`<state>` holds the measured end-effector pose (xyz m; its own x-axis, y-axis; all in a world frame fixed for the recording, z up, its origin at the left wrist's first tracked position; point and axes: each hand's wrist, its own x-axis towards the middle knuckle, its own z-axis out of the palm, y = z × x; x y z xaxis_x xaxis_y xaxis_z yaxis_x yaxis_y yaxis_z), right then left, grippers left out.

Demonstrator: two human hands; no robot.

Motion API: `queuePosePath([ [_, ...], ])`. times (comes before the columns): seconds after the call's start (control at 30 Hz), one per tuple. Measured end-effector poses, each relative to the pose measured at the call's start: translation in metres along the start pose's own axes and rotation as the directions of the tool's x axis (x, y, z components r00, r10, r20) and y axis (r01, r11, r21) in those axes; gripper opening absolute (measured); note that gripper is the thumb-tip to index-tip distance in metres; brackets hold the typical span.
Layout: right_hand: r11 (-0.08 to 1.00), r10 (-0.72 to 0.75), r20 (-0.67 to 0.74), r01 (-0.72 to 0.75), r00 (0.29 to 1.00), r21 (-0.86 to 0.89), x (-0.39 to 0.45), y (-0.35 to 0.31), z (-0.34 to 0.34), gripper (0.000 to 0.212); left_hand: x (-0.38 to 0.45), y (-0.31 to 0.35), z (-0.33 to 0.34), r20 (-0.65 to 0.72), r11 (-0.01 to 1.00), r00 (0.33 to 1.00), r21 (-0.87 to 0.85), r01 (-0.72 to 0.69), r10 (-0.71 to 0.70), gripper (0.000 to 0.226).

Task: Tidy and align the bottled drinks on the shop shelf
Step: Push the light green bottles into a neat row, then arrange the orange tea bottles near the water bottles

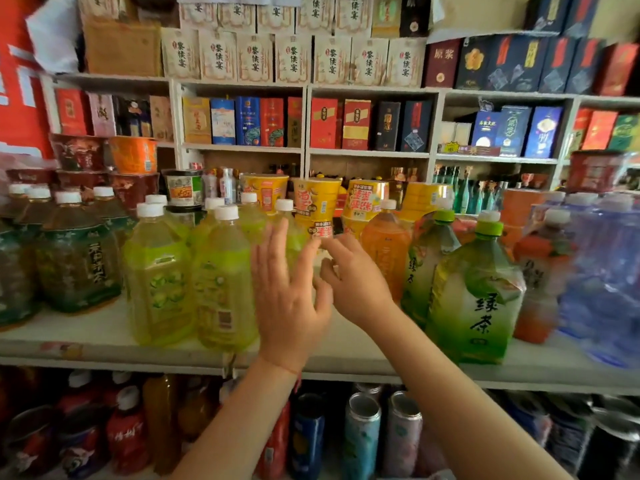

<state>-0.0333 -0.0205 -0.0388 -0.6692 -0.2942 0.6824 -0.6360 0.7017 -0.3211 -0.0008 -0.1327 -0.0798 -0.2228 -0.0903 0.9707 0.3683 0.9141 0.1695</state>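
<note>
Nearest, the left hand (289, 292) is spread wide with flat fingers and holds nothing, just beside the yellow-green bottles (194, 271) on the white shelf (104, 336). The right hand (353, 277) reaches into the gap between these and the green tea bottles (474, 292), fingers loosely curled and empty. Behind the gap stands an orange bottle (386, 244), then yellow noodle cups (317, 204) farther back.

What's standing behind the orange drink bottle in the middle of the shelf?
Behind the orange drink bottle stand stacked yellow noodle cups. Their lower parts are hidden by the bottle and the right hand, so anything further back there cannot be seen.
</note>
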Motion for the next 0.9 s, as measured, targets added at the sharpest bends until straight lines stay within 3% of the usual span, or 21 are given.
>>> queuePosePath([
  [0.07,0.995,-0.096,-0.197,0.088,0.976,-0.048,-0.008,0.009,-0.025,0.028,0.002,0.027,0.009,0.025,0.982,0.999,-0.182,0.040,-0.036,0.037],
  [0.13,0.978,-0.191,-0.453,0.129,0.871,-0.163,-0.017,0.022,-0.055,0.022,0.006,0.052,0.018,0.091,0.947,0.992,-0.302,0.112,-0.088,0.035],
  [0.23,0.975,-0.089,-0.627,-0.060,0.774,-0.213,-0.035,0.051,-0.100,0.029,0.008,0.096,0.036,0.352,0.847,0.927,-0.448,0.285,-0.126,0.029],
  [0.3,0.962,0.023,-0.605,-0.183,0.796,-0.205,-0.045,0.071,-0.118,0.034,0.009,0.123,0.046,0.560,0.691,0.804,-0.501,0.521,-0.200,0.033],
  [0.37,0.965,0.157,-0.445,-0.232,0.882,-0.119,-0.054,0.092,-0.130,0.039,0.004,0.152,0.056,0.706,0.505,0.664,-0.491,0.710,-0.247,0.039],
  [0.4,0.966,0.237,-0.345,-0.259,0.908,-0.019,-0.058,0.100,-0.134,0.039,0.000,0.164,0.061,0.732,0.449,0.632,-0.489,0.748,-0.256,0.042],
  [0.5,0.913,0.360,-0.158,-0.312,0.920,0.263,-0.068,0.118,-0.137,0.037,-0.010,0.186,0.070,0.670,0.398,0.671,-0.549,0.735,-0.317,0.044],
  [0.63,0.890,0.328,-0.213,-0.225,0.921,0.397,-0.074,0.127,-0.130,0.061,-0.012,0.195,0.072,0.641,0.379,0.664,-0.546,0.747,-0.385,0.019],
  [0.83,0.790,0.360,-0.142,-0.221,0.922,0.572,-0.078,0.125,-0.121,0.055,-0.011,0.187,0.074,0.626,0.308,0.612,-0.533,0.788,-0.483,0.015],
  [0.9,0.772,0.352,-0.129,-0.210,0.927,0.599,-0.079,0.121,-0.117,0.053,-0.008,0.182,0.074,0.625,0.265,0.591,-0.540,0.799,-0.510,0.029],
])
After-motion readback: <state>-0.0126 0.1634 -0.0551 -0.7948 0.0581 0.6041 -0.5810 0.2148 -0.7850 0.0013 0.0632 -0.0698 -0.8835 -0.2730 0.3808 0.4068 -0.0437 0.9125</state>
